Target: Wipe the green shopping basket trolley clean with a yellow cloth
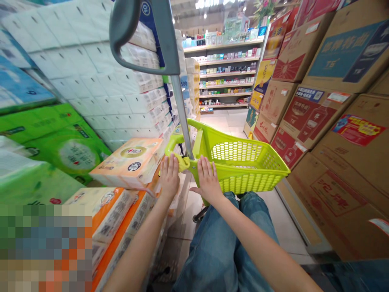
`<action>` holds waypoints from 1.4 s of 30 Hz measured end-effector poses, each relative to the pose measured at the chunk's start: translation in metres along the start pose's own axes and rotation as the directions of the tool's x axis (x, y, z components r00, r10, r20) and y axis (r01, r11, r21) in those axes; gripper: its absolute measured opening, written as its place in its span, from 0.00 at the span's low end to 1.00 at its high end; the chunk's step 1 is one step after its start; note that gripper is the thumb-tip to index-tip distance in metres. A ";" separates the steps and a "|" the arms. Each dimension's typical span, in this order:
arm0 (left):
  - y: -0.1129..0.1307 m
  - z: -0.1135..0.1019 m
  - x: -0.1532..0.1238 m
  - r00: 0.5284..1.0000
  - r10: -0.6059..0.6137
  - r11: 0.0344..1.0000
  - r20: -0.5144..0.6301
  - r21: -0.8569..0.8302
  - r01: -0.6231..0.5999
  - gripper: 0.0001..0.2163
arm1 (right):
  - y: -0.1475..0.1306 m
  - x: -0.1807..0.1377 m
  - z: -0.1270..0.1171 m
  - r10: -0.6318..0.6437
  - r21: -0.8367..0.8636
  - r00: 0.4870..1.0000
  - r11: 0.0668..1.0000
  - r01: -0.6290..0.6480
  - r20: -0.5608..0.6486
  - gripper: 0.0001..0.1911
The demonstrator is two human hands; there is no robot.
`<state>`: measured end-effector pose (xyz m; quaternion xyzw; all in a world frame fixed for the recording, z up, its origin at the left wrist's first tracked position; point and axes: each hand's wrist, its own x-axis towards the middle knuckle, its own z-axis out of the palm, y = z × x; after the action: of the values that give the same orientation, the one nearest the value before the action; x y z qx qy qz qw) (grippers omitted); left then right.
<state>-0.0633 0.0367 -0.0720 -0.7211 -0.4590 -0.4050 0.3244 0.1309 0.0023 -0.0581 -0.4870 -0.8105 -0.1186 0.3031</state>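
Observation:
A lime-green plastic shopping basket (258, 178) on wheels stands in the aisle just ahead of my knees, and nothing shows inside it. Its grey pull handle (170, 52) rises on a metal rod towards the camera. My left hand (169, 175) lies flat with fingers stretched on the basket's near rim, beside its folded green carry handle (174, 142). My right hand (208, 178) rests flat on the rim just right of the rod. Neither hand holds anything.
Tissue packs (130, 162) and orange-wrapped packs (115, 219) are stacked close on my left, under white paper-roll bales (91, 61) and green packs (60, 138). Cardboard cartons (334, 134) wall the right. The aisle floor (225, 119) runs ahead to product shelves (227, 77).

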 end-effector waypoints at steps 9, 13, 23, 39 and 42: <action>0.033 0.014 -0.026 0.989 0.085 0.993 0.120 -0.088 -0.075 0.34 | -0.001 0.000 0.002 0.003 -0.022 1.000 1.000 -0.003 -0.005 0.65; 0.017 0.013 -0.022 0.985 0.135 0.989 0.109 -0.070 -0.128 0.34 | 0.002 -0.001 0.000 -0.009 -0.032 1.000 0.999 0.009 0.009 0.64; 0.017 0.004 0.000 0.986 -0.165 0.983 0.018 -0.080 0.166 0.37 | 0.000 -0.001 0.001 -0.002 -0.010 1.000 1.000 0.002 0.009 0.65; 0.005 -0.012 0.023 0.978 -0.208 0.975 -0.007 -0.080 0.207 0.39 | -0.002 0.000 0.000 0.008 -0.009 1.000 1.000 -0.008 0.021 0.62; 0.016 0.001 0.006 0.987 -0.163 0.984 -0.002 -0.077 0.162 0.37 | -0.003 0.001 0.001 0.014 -0.011 1.000 1.000 -0.014 0.024 0.62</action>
<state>-0.0467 0.0344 -0.0690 -0.6914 -0.4992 -0.4504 0.2643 0.1278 0.0016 -0.0578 -0.4957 -0.8100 -0.1151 0.2914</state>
